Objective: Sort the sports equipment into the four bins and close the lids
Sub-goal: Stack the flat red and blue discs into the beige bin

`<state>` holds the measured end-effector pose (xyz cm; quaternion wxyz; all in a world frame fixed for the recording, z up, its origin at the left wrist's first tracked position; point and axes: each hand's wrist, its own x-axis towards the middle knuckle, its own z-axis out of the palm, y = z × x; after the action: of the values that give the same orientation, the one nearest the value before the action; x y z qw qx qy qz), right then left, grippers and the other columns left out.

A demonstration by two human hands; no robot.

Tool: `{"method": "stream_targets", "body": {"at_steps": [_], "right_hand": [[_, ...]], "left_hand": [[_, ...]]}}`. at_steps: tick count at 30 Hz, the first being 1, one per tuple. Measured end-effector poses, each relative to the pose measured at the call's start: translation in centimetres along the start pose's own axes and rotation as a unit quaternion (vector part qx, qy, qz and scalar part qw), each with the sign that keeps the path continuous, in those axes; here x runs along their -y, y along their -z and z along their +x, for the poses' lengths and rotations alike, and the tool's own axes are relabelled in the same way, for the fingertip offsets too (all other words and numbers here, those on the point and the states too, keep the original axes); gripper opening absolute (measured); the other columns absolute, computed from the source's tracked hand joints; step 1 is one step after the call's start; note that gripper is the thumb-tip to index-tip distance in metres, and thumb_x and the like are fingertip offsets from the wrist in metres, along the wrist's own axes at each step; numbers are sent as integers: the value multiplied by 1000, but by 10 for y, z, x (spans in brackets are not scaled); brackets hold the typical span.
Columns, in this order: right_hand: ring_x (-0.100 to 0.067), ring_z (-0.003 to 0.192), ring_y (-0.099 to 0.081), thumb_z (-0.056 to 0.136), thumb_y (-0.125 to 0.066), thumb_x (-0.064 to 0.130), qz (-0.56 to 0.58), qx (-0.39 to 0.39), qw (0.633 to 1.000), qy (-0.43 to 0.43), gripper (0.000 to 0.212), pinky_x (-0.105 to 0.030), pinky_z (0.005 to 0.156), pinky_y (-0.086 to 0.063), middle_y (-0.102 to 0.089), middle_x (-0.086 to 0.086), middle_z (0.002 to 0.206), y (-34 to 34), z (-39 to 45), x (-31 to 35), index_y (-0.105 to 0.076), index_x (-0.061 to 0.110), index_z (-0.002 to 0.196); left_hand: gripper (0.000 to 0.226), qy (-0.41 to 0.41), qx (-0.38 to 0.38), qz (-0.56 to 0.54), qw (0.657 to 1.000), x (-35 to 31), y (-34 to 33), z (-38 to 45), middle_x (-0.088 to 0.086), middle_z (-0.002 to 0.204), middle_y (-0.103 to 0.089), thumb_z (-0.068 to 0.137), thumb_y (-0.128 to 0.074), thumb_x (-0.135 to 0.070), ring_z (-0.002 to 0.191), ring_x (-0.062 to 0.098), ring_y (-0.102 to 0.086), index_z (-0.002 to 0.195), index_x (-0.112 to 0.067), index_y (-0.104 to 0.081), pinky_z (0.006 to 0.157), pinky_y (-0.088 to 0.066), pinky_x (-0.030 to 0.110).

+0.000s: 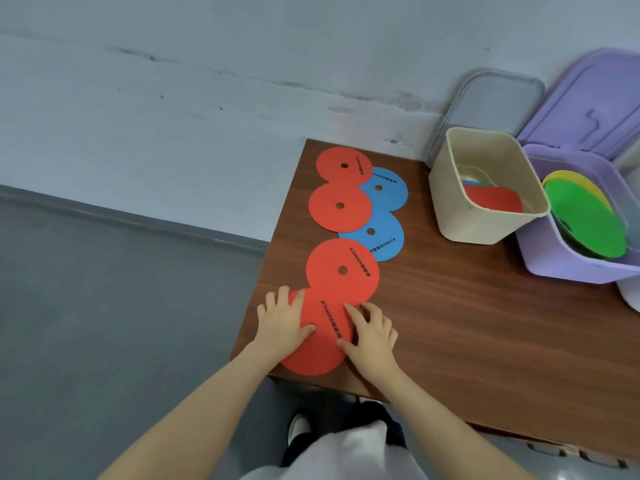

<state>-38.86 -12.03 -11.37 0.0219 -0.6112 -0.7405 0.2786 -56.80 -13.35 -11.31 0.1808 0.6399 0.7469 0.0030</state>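
Note:
Flat round discs lie along the left side of the brown table (467, 323). The nearest red disc (318, 353) overhangs the front-left corner. My left hand (282, 322) rests on its left edge with the thumb on top. My right hand (370, 332) presses its fingertips on the disc's right side. Behind it lie a second red disc (329, 271), two blue discs (384, 242) (389, 194) and two more red discs (327, 211) (334, 164), overlapping. The beige bin (485, 225) holds a red disc (491, 199). The purple bin (561, 265) holds a green disc (585, 220) on a yellow one (568, 177).
Both bins stand open at the table's back right. A clear grey lid (498, 95) and a purple lid (588, 109) lean against the wall behind them. A white object (631, 296) shows at the right edge. Grey floor lies left of the table.

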Motion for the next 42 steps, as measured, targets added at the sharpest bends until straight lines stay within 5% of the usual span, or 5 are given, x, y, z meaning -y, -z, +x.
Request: {"method": "stream_targets", "body": {"at_steps": [7,14,21,28,42], "right_hand": [[-7,97,-47,81,-61,9,136,-55,989,22,60,-24,89,-15,-50,15,100,2,5,0,-44,38,131],[2,88,-45,82,-58,0,174,-123,976,38,58,-9,90,-14,-48,18,97,33,43,-13,-49,31,130],[-9,91,-47,83,-55,1,140,-121,983,7,56,-27,91,-23,-48,8,98,58,83,-25,-46,25,133],[-27,119,-31,88,-53,37,34,-70,992,-104,59,-42,103,-23,-31,-4,130,38,82,-29,-32,23,141],[-9,101,-53,78,-59,3,250,-134,953,-103,49,-34,94,-23,-57,15,106,33,60,-16,-45,33,113]], "left_hand": [[71,-22,-84,-92,992,8,-4,4,10,120,-39,77,-70,-44,106,27,-37,137,-20,-42,85,-32,37],[71,-18,-101,-172,980,-28,18,50,8,124,-32,79,-70,-30,112,25,-30,140,-16,-35,96,-27,34],[72,-40,-95,-152,983,-55,30,92,9,130,-28,81,-65,-26,118,28,-29,142,-16,-27,99,-28,37],[98,54,14,-95,994,-44,11,85,14,155,1,83,-59,-50,142,31,-1,148,-10,2,113,-9,48],[85,-21,-36,-215,976,-40,9,56,6,143,-12,78,-66,-11,124,28,-33,146,-17,-16,106,-31,40]]}}
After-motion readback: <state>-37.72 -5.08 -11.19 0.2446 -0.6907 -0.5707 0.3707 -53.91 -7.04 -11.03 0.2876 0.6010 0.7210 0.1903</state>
